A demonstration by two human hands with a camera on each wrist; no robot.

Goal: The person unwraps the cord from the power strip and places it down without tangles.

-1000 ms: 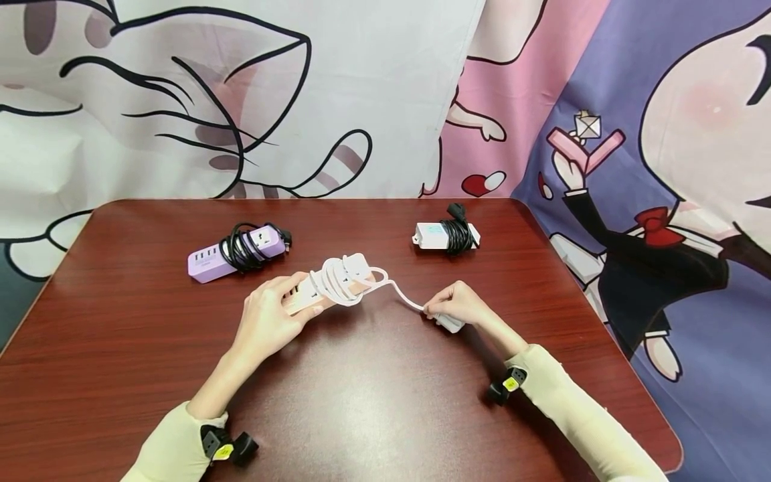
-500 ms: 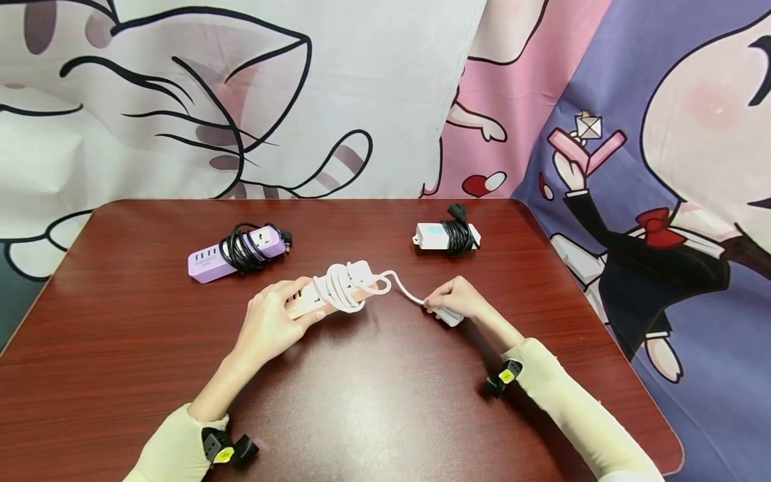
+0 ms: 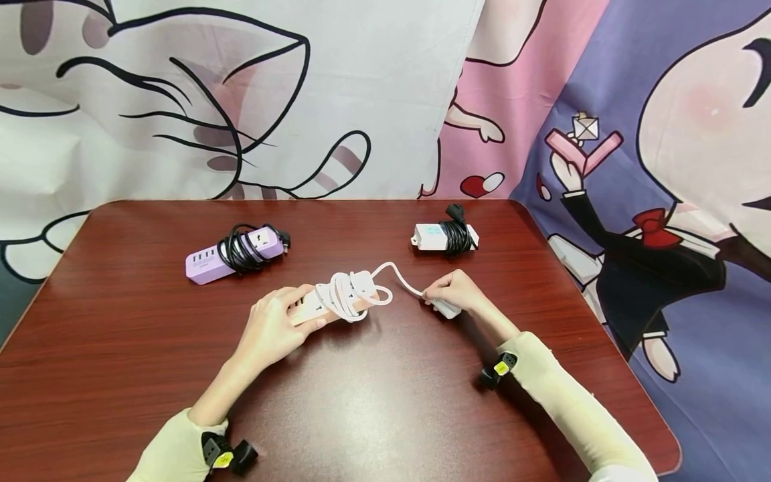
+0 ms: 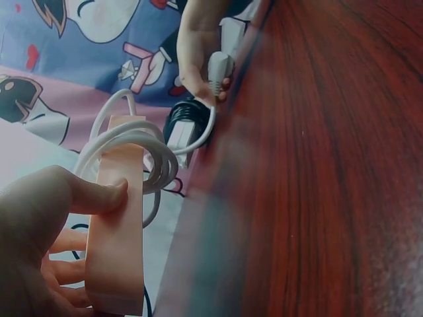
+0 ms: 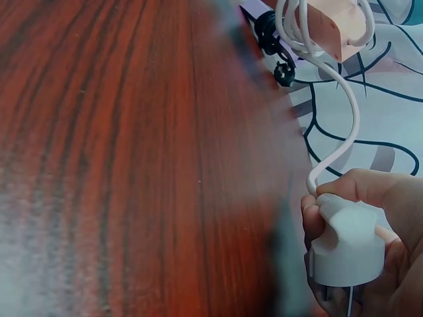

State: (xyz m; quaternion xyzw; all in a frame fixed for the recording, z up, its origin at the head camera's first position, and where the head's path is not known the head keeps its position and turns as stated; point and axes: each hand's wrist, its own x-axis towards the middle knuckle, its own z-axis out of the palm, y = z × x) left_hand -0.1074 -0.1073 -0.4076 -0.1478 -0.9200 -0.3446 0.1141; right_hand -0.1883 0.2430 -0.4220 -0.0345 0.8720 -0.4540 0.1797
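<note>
Compared with a second ago, our right hand [image 3: 453,294] has carried the white plug [image 3: 446,308] a little up the frame and closer to the strip, so the white cord [image 3: 399,278] now arches upward between the two instead of sagging toward the lower right. The pink power strip [image 3: 328,304] has slid slightly down and left in the head view, with its loose coil of cord still wrapped round the right end. Our left hand [image 3: 274,328] holds the strip by its left end just left of centre frame, thumb pressed on the top face and fingers curled beneath, as the left wrist view [image 4: 63,218] shows plainly. The grip of our right hand is closed round the plug, fingers and thumb wrapped about its body with the prongs pointing down in the right wrist view [image 5: 347,241]. The strip sits low over the dark red surface [image 3: 361,415]; whether it touches it we cannot tell. In the upper left of the surface lies a purple power strip [image 3: 231,251] bound in black cord, and in the upper middle a white power strip [image 3: 442,235] likewise wound in black cord; both lie well apart from our hands and unmoved.
</note>
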